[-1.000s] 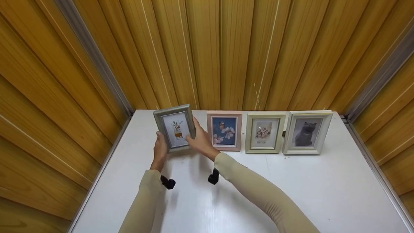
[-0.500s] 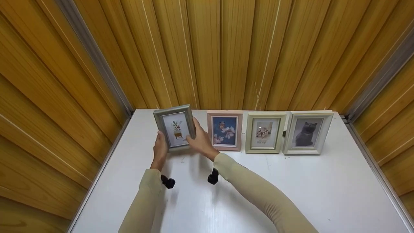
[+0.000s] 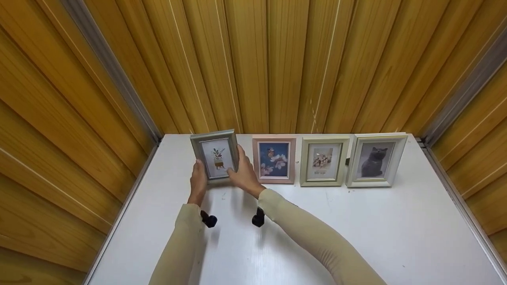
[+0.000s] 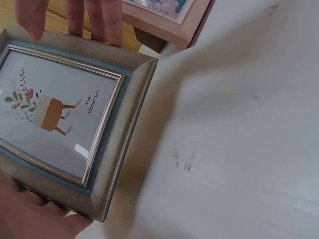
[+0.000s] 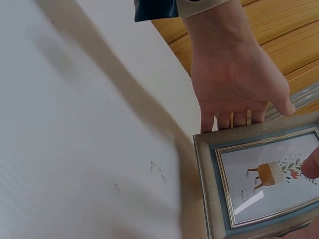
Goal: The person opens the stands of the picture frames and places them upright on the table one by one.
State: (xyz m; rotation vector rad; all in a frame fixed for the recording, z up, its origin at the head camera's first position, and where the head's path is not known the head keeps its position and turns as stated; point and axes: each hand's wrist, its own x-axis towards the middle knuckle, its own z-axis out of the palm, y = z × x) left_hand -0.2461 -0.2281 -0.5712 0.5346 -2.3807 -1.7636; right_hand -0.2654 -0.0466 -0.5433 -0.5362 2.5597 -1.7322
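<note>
Both hands hold a small grey-blue picture frame (image 3: 216, 155) with a potted-plant print, upright at the left end of a row of frames. My left hand (image 3: 197, 181) grips its left edge, its fingers going behind the frame (image 5: 259, 181). On the other side my right hand (image 3: 243, 173) grips the right edge, fingertips (image 4: 92, 17) over the rim and thumb on the front. The frame (image 4: 70, 119) is close to the white table (image 3: 356, 229); whether its foot touches I cannot tell.
Right of the held frame stand a pink frame (image 3: 274, 159) with blossoms, a cream frame (image 3: 324, 161) and a white frame (image 3: 375, 160) with a grey cat. Wooden slat walls (image 3: 269, 63) close the table's back and sides.
The grey-blue frame has shifted slightly back and down toward the row and stands a little more upright. Both hands keep their hold.
</note>
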